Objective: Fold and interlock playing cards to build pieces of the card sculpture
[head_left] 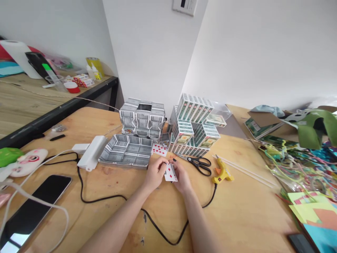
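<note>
Between my two hands is a playing card (170,173) with red diamonds, face up; whether more cards lie under it I cannot tell. My left hand (157,171) pinches its left side, and my right hand (181,174) closes on its right edge. Just beyond my fingers lies another diamond card (160,149) on the table. A shallow tray built of grey-backed cards (125,151) stands to the left of my hands. Behind it rises a taller structure of the same cards (142,117), with a square opening on top.
Stacked card boxes (193,109) stand at the back. Black scissors (201,164), a yellow glue gun (222,172) and white sticks (250,171) lie to the right. A black cord (110,198) crosses the table near my forearms. A power strip (92,153) and phone (39,203) are at left.
</note>
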### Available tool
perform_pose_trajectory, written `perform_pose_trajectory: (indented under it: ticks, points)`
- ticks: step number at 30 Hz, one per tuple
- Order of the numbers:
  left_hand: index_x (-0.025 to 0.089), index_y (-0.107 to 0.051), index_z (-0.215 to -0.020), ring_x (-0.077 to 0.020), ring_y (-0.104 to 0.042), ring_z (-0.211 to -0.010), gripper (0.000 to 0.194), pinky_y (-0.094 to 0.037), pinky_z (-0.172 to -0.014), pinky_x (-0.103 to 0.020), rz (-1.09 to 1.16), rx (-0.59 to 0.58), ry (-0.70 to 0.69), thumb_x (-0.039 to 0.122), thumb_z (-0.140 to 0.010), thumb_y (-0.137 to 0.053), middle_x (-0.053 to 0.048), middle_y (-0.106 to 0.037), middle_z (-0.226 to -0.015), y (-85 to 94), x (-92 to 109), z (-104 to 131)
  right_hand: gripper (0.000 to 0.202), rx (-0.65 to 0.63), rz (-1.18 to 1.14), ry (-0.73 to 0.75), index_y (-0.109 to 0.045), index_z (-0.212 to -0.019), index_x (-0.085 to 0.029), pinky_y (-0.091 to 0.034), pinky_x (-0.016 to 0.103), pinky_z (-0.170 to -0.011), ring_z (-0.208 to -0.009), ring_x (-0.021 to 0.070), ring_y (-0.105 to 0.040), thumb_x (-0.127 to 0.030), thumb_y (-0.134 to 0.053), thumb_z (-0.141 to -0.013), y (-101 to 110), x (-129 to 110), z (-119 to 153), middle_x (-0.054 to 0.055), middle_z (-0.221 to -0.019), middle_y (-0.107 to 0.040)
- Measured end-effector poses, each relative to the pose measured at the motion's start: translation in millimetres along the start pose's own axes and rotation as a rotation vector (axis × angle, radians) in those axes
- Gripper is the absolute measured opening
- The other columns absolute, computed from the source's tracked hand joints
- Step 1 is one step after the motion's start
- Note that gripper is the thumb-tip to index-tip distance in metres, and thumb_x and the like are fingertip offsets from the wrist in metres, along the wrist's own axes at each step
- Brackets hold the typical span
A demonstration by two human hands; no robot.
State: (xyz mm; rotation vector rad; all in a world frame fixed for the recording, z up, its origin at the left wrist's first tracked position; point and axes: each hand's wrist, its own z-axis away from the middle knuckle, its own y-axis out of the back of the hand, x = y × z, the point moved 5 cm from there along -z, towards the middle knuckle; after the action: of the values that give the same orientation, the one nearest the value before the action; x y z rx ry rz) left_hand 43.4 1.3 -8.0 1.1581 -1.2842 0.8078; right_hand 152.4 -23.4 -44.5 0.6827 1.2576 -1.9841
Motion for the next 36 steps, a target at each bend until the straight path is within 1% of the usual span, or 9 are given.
perform_pose_trajectory:
  ticks: [3,9,12,16,21,24,28,31,36]
  points:
    - [0.020,-0.056,-0.078,-0.0119,-0.050,-0.061,0.016,-0.038,-0.058,-0.022,-0.046,0.009,-0.017,0.025,-0.079,-0.041,0.001,-0.058,-0.070,0.1,1.5,0.4,0.020,0.040,0.045,0.012,-0.059,-0.071,-0.017,-0.038,0.021,-0.041,-0.047,0.0110,-0.050,-0.034,-0.066,-0.064,0.9,0.7,-2.7,-0.001,-0.058,-0.057]
    - [0.020,-0.057,-0.080,-0.0138,-0.054,-0.069,0.017,-0.041,-0.064,-0.024,-0.083,0.021,-0.059,0.023,-0.080,-0.041,0.000,-0.061,-0.077,-2.3,1.0,0.6,0.020,-0.049,0.025,-0.051,-0.056,-0.067,-0.018,-0.035,0.020,-0.036,-0.040,0.0094,-0.047,-0.034,-0.067,-0.066,-2.3,1.5,-1.1,-0.004,-0.051,-0.054]
    - [0.020,-0.057,-0.081,-0.0140,-0.054,-0.069,0.016,-0.041,-0.064,-0.024,-0.071,0.039,-0.062,0.022,-0.080,-0.041,0.000,-0.060,-0.076,0.1,2.0,0.0,0.020,-0.067,-0.025,-0.015,-0.056,-0.072,-0.017,-0.037,0.020,-0.038,-0.042,0.0087,-0.047,-0.030,-0.070,-0.064,-4.3,-1.1,0.0,-0.003,-0.055,-0.055]
    - [0.019,-0.059,-0.083,-0.0173,-0.055,-0.085,0.015,-0.043,-0.074,-0.027,0.015,0.046,-0.094,0.020,-0.077,-0.045,-0.004,-0.060,-0.089,4.1,8.2,-2.0,0.023,-0.082,-0.009,0.065,-0.054,-0.073,-0.019,-0.036,0.020,-0.036,-0.040,0.0092,-0.045,-0.034,-0.069,-0.064,-7.7,-1.9,-0.3,-0.004,-0.055,-0.053]
    - [0.020,-0.055,-0.102,-0.0181,-0.055,-0.093,0.026,-0.043,-0.077,-0.026,0.180,0.082,0.050,0.029,-0.078,-0.047,-0.005,-0.059,-0.104,-0.6,3.6,-4.0,0.023,-0.059,0.063,0.195,-0.054,-0.078,-0.022,-0.039,0.020,-0.041,-0.047,0.0096,-0.048,-0.039,-0.066,-0.068,-9.2,0.2,-2.6,-0.004,-0.061,-0.054]
    - [0.018,-0.056,-0.089,-0.0158,-0.056,-0.078,0.023,-0.043,-0.067,-0.023,0.151,0.111,0.123,0.036,-0.080,-0.045,-0.003,-0.062,-0.086,-4.4,-1.8,-4.7,0.022,-0.057,0.124,0.214,-0.056,-0.081,-0.022,-0.042,0.021,-0.045,-0.048,0.0090,-0.048,-0.039,-0.065,-0.069,-9.1,2.4,-2.6,-0.004,-0.064,-0.055]
    - [0.017,-0.052,-0.067,-0.0113,-0.046,-0.056,0.026,-0.036,-0.052,-0.021,0.033,0.154,0.131,0.038,-0.080,-0.045,0.002,-0.051,-0.059,-1.1,-6.2,-5.7,0.021,-0.078,0.159,0.184,-0.055,-0.077,-0.021,-0.044,0.024,-0.045,-0.046,0.0099,-0.048,-0.039,-0.063,-0.070,-8.8,3.1,-1.5,-0.003,-0.060,-0.054]
    - [0.016,-0.053,-0.065,-0.0108,-0.044,-0.053,0.027,-0.034,-0.050,-0.021,-0.006,0.147,0.111,0.038,-0.079,-0.045,0.003,-0.049,-0.055,1.2,-9.1,-6.1,0.022,-0.074,0.139,0.143,-0.053,-0.068,-0.019,-0.043,0.023,-0.043,-0.046,0.0106,-0.049,-0.037,-0.064,-0.069,-7.2,3.1,-2.7,-0.003,-0.057,-0.053]
    - [0.016,-0.059,-0.071,-0.0131,-0.050,-0.057,0.027,-0.039,-0.053,-0.023,0.001,0.122,0.128,0.038,-0.078,-0.045,-0.001,-0.057,-0.061,0.2,-14.6,-6.1,0.025,-0.105,0.190,0.080,-0.058,-0.067,-0.016,-0.044,0.024,-0.045,-0.046,0.0097,-0.048,-0.040,-0.064,-0.070,-8.5,3.6,-5.1,-0.002,-0.055,-0.052]
